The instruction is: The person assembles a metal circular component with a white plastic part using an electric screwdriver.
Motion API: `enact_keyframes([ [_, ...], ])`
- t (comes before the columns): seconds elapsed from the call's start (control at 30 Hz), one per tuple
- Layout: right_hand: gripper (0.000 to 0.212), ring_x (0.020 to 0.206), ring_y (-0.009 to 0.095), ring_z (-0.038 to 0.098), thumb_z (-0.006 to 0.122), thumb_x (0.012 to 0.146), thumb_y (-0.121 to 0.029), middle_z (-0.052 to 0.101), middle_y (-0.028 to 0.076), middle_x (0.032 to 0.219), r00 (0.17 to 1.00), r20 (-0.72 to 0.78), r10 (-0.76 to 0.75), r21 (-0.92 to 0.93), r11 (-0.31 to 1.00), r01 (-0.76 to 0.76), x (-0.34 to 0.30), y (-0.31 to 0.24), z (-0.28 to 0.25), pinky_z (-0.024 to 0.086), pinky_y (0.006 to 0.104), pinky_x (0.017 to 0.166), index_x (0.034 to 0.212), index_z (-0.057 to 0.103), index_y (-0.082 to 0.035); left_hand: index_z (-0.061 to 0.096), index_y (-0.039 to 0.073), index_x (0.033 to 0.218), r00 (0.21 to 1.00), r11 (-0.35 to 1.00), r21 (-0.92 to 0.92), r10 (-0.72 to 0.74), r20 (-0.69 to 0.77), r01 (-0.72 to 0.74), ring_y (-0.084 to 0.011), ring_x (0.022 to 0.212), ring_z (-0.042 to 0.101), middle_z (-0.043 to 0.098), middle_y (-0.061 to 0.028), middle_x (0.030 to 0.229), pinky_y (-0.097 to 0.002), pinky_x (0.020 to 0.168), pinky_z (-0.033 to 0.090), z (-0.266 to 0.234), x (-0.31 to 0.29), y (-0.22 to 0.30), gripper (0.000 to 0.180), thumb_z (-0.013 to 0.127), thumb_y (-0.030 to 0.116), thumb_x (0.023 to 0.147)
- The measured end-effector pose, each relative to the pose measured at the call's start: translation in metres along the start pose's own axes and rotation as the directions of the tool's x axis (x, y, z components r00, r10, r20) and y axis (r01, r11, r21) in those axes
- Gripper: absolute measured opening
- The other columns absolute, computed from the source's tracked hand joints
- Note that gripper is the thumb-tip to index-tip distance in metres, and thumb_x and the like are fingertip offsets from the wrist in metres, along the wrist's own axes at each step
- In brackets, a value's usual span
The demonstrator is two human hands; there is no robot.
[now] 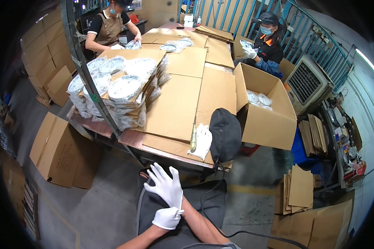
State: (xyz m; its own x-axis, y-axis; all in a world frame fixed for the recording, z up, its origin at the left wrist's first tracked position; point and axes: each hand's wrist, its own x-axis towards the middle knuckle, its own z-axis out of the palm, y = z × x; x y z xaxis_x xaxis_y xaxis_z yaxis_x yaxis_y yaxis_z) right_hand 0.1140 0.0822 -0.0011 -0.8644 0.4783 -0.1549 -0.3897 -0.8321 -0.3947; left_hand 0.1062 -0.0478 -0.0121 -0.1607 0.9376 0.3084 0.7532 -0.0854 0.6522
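Observation:
Both my hands wear white gloves. My right hand (165, 186) is raised over my lap, its fingers spread and holding nothing. At its wrist, my left hand (167, 218) is closed on the cuff of the right glove, pinching the edge. Beyond them, near the table's front edge, lies another white glove (202, 142) with a slim greenish-yellow thing (193, 140) against it. A black cap or bag (225, 135) rests just to its right, partly over the edge.
Plastic-wrapped round discs (124, 87) are stacked between cardboard sheets at the table's left, behind a metal post (87, 74). An open carton (268, 124) holding wrapped discs stands right. Two masked people (108, 29) (268, 45) handle discs. A cable (253, 233) crosses near my right arm.

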Motion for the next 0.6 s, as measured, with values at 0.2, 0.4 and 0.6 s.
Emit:
enact_keyframes([
  [0.2, 0.069, 0.140, 0.024, 0.037, 0.053, 0.096, -0.024, 0.025, 0.005, 0.159, 0.999, -0.007, -0.033, -0.262, 0.965, 0.030, 0.004, -0.012, -0.037, 0.048, 0.0304, 0.089, 0.155, 0.019, -0.014, 0.063, 0.013, 0.073, 0.991, 1.000, -0.014, -0.019, -0.135, 0.018, -0.0292, 0.057, 0.062, 0.062, -0.0090, 0.064, -0.0392, 0.054, 0.051, 0.010, 0.008, -0.009, 0.007, 0.067, 0.010, 0.078],
  [0.4, 0.081, 0.140, 0.036, 0.034, 0.060, 0.089, -0.042, 0.029, 0.022, 0.155, 0.982, -0.126, -0.138, -0.989, -0.065, -0.136, 0.009, -0.006, -0.033, 0.031, 0.0381, 0.115, 0.152, 0.024, -0.004, 0.068, 0.008, 0.074, 0.950, 0.989, -0.044, -0.149, -0.273, 0.143, -0.0303, 0.059, 0.064, 0.064, -0.0114, 0.066, -0.0375, 0.055, 0.050, -0.016, 0.033, -0.007, 0.006, 0.069, 0.012, 0.078],
  [0.6, 0.046, 0.112, 0.025, 0.062, 0.058, 0.084, -0.038, 0.066, 0.010, 0.120, 0.938, 0.065, 0.341, -0.660, -0.690, 0.297, -0.015, -0.013, -0.057, 0.043, 0.0399, 0.100, 0.120, 0.063, -0.011, 0.074, 0.014, 0.084, 0.897, 0.892, 0.233, -0.422, 0.129, 0.386, -0.0340, 0.076, 0.067, 0.070, -0.0136, 0.081, -0.0417, 0.067, 0.054, -0.035, 0.089, -0.006, 0.026, 0.066, 0.038, 0.078],
])
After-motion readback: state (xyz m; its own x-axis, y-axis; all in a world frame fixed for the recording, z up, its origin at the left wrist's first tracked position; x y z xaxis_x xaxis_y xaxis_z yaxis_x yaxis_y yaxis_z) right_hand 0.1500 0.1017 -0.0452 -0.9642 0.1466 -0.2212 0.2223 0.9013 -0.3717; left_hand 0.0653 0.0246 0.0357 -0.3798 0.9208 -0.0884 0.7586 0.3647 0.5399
